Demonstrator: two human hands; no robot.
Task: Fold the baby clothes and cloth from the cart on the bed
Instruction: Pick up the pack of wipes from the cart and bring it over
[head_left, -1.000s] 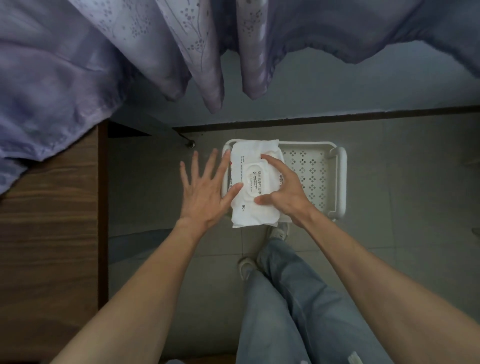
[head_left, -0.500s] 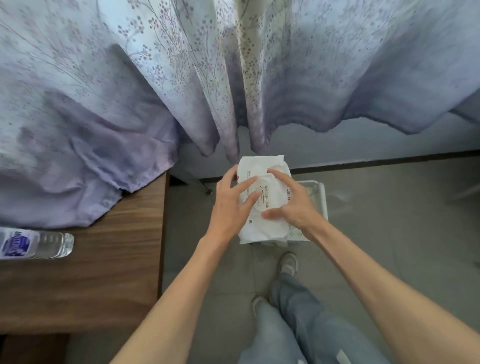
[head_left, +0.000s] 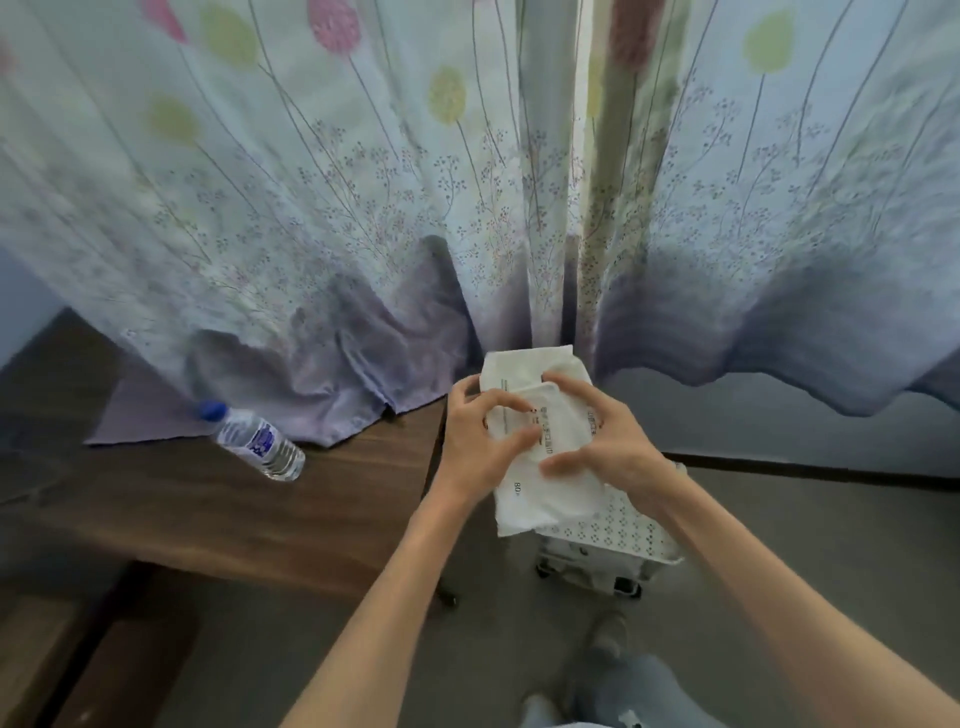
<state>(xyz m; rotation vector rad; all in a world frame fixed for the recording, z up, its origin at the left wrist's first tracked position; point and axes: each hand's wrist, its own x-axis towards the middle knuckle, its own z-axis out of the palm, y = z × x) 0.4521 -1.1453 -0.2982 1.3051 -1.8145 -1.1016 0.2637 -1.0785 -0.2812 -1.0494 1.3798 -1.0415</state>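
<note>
From the head camera, the left hand (head_left: 475, 444) and the right hand (head_left: 610, 441) both hold a white pack of wipes (head_left: 522, 501), fingers curled round its sides and a bit spread on top. The white cart (head_left: 615, 535) stands on the floor just under the pack, right of the brown table (head_left: 249, 514). A water bottle (head_left: 258, 442) lies on the table, near the flowery curtain (head_left: 363, 208).

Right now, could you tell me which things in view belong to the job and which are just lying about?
In the job: white cart; wipes pack, held by left hand and right hand.
Lying about: water bottle; wooden table; curtain.
</note>
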